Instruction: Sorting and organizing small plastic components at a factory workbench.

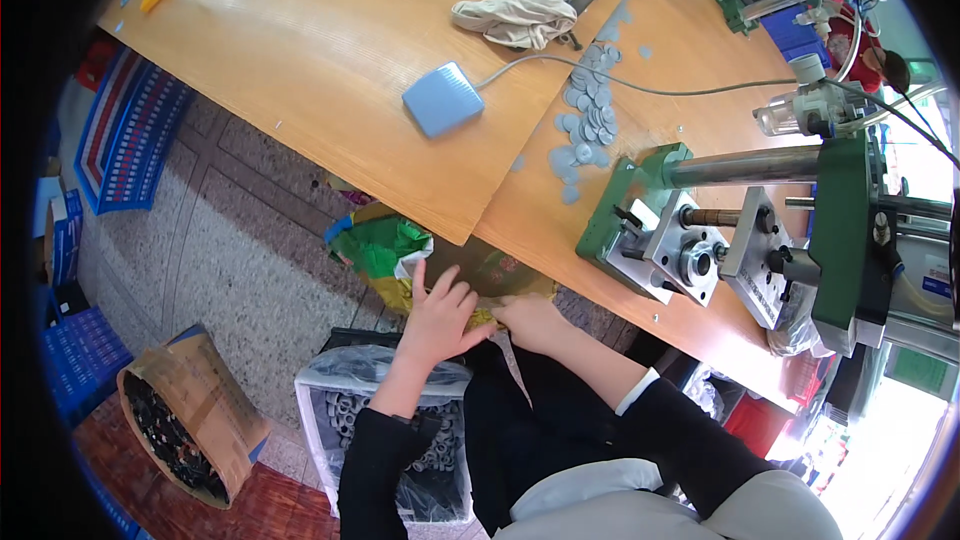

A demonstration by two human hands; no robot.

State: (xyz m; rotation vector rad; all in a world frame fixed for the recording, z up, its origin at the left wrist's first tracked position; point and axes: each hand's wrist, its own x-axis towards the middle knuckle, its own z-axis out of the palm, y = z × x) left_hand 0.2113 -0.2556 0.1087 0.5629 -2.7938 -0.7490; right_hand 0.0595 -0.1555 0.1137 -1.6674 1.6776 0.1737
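A green and yellow printed plastic sack [378, 248] stands low at the table's near edge, with its mouth toward me. My left hand [440, 320] is over the sack's near side, fingers spread and thumb stretched toward my right hand. My right hand [532, 324] has its fingers closed at the sack's yellow edge, seemingly pinching it; the fingertips are partly hidden. Below my right hand hangs a thin, pale, pointed strip [514, 372]. Under my left forearm stands a white bin [312, 418] lined with clear plastic, holding many grey ring-shaped parts [436, 452].
On the wooden table [330, 50] are a grey foot pedal [443, 100] with a cable, a cloth [515, 18] and scattered grey discs [590, 105]. A green press [845, 240] with metal tooling stands at right. A cardboard box [195, 415] and blue crates [130, 130] are on the left.
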